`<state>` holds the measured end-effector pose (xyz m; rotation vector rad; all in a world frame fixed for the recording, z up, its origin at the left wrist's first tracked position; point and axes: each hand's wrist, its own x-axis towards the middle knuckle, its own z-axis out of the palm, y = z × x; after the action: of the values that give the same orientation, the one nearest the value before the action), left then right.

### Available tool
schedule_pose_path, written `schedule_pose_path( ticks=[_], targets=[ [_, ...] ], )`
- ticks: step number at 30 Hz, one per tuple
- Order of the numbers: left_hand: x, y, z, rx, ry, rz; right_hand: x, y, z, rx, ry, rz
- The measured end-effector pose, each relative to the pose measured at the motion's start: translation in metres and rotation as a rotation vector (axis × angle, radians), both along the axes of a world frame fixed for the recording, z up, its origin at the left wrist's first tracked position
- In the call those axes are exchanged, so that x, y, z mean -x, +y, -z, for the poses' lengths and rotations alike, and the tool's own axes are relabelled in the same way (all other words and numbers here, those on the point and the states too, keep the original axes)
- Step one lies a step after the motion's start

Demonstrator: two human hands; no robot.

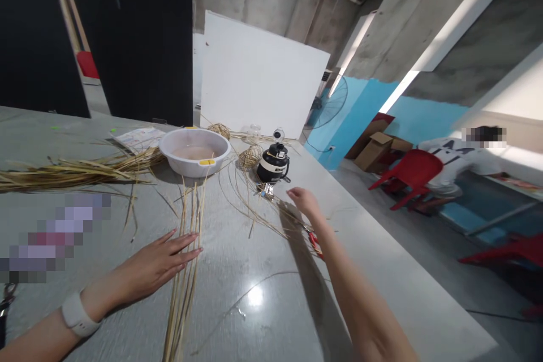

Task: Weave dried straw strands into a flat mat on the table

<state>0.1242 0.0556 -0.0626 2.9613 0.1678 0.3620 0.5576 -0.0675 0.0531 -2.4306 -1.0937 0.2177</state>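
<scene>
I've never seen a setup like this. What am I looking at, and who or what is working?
A person is working with two bare hands. The single picture comes from a camera worn on their head, looking forward and down. The left hand lies spread across long thin strips on the table. The right hand reaches out near a black jug; I can't tell whether it holds anything. A pale basin and a red-handled tool are also there.

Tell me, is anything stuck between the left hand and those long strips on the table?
No, nothing that I can see: the left hand lies right over the long strips, fingers spread across them.
</scene>
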Motion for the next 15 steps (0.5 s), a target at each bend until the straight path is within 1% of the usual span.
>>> schedule_pose_path(
  ticks=[2, 5, 7, 8, 9, 11, 13, 15],
  targets=[
    [0.0, 0.0, 0.001, -0.006, -0.005, 0.0, -0.012, 0.008, 0.013, 0.036, -0.003, -0.022],
    [0.0, 0.0, 0.001, -0.015, -0.002, 0.004, -0.011, 0.018, 0.031, 0.044, -0.001, -0.065],
    [0.0, 0.0, 0.0, -0.018, 0.001, 0.004, -0.009, 0.022, 0.034, 0.019, 0.001, -0.086],
    [0.0, 0.0, 0.0, -0.02, 0.005, 0.001, -0.009, 0.023, 0.032, -0.004, 0.004, -0.096],
    [0.0, 0.0, 0.0, -0.022, 0.01, -0.002, -0.009, 0.023, 0.027, -0.037, 0.005, -0.103],
    [0.0, 0.0, -0.001, -0.02, 0.017, -0.007, -0.012, 0.02, 0.012, -0.128, 0.005, -0.108],
    [0.0, -0.001, -0.002, -0.011, 0.014, -0.007, -0.015, 0.013, -0.009, -0.237, 0.009, -0.112],
    [0.0, -0.002, -0.003, -0.009, 0.013, -0.002, -0.016, 0.005, -0.034, -0.401, 0.089, -0.151]
  ],
)
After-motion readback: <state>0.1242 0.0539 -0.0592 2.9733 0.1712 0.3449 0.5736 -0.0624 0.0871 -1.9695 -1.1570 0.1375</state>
